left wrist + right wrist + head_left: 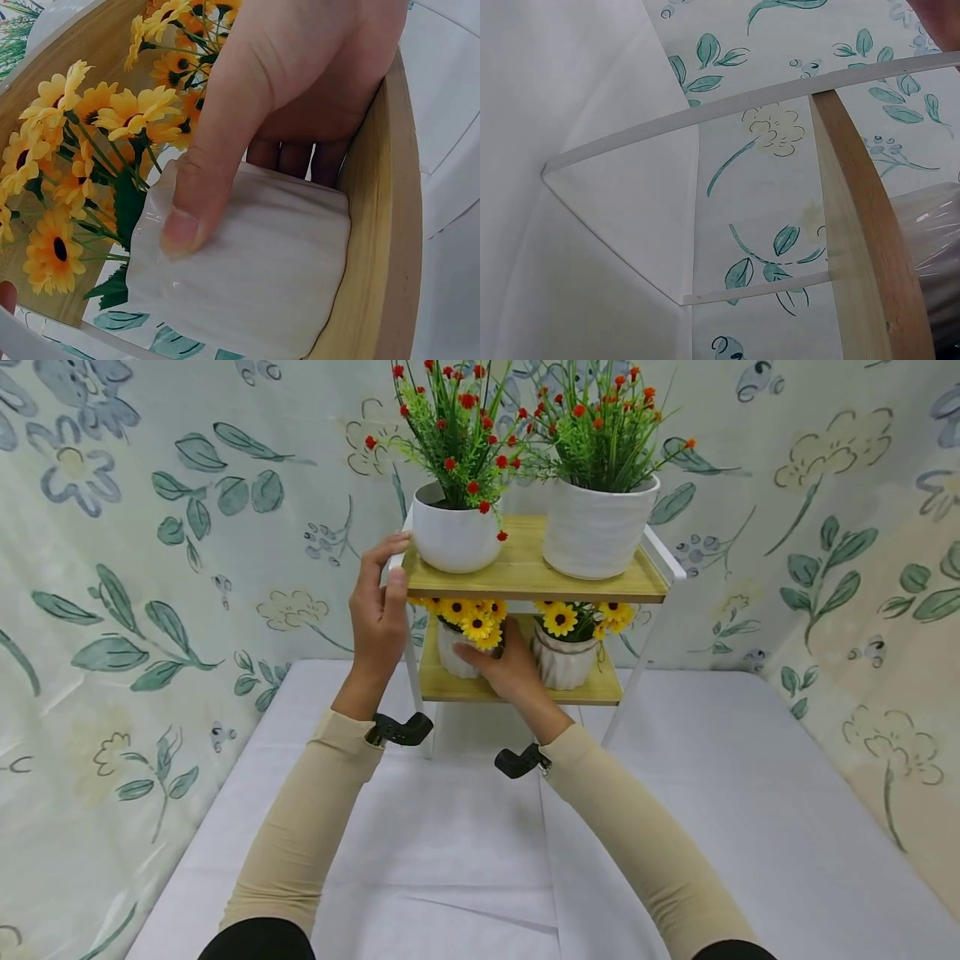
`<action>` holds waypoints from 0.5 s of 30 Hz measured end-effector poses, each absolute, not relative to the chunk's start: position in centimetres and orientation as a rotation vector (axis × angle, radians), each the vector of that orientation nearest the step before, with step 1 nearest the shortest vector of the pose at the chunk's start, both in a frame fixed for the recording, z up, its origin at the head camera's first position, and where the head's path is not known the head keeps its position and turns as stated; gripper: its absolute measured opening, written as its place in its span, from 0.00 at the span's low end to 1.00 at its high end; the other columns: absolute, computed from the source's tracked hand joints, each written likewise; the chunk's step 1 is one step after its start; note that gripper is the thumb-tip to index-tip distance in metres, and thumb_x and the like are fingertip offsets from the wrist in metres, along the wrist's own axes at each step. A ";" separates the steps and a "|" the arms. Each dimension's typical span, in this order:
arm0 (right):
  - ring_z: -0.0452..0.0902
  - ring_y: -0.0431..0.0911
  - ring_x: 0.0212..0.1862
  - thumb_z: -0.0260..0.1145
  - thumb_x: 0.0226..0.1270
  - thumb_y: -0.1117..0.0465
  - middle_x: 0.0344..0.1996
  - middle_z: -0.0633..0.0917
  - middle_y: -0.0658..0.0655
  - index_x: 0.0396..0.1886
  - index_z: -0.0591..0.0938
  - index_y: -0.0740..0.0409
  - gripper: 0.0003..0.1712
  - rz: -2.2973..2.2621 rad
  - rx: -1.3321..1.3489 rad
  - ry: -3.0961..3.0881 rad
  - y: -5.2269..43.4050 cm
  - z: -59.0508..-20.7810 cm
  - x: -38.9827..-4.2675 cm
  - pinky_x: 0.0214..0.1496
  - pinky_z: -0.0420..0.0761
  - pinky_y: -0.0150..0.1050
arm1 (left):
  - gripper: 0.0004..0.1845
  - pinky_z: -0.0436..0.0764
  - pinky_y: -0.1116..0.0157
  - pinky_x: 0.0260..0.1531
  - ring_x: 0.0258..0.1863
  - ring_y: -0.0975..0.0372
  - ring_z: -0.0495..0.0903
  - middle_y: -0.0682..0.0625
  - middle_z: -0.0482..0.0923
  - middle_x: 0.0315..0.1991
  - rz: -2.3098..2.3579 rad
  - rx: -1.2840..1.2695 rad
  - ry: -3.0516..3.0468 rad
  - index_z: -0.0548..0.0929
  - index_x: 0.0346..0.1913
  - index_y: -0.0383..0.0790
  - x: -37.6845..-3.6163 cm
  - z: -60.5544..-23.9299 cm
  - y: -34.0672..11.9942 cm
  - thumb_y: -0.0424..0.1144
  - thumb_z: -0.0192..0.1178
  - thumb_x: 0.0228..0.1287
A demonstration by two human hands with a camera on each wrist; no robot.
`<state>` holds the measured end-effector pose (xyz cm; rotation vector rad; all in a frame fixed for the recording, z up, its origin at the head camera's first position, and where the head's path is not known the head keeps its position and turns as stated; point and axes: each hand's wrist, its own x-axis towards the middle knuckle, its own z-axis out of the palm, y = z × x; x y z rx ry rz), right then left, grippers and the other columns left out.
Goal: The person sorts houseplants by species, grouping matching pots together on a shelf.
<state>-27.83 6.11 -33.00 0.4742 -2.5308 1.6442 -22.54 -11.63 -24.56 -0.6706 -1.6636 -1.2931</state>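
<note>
A two-tier shelf rack [525,585] with wooden boards and a white frame stands on the table. My left hand [378,618] grips the frame's left side at the upper board, thumb in front; part of a hand [939,22] shows at the corner of the right wrist view. On the lower board, my right hand [517,668] holds the left flowerpot [453,658] of yellow flowers [480,622]. The left wrist view shows a hand [247,97] on this ridged white flowerpot [247,262], thumb across its near side, other fingers behind. The pot lies sideways in that view.
A second pot [566,662] of yellow flowers stands right of my right hand. On the upper board are a round white pot [457,539] and a wider white pot [600,531], both with red-flowered plants. Floral sheeting [187,635] surrounds the white-covered table [450,860].
</note>
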 end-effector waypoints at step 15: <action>0.60 0.45 0.69 0.65 0.57 0.35 0.69 0.65 0.52 0.74 0.55 0.49 0.51 1.634 0.529 -2.514 5.9 -33.5 -27.1 0.71 0.59 0.45 | 0.20 0.65 0.53 0.66 0.66 0.50 0.67 0.31 0.69 0.62 -1.289 -0.672 -1.654 0.69 0.57 0.21 -22.2 -25.1 -12.0 0.31 0.41 0.66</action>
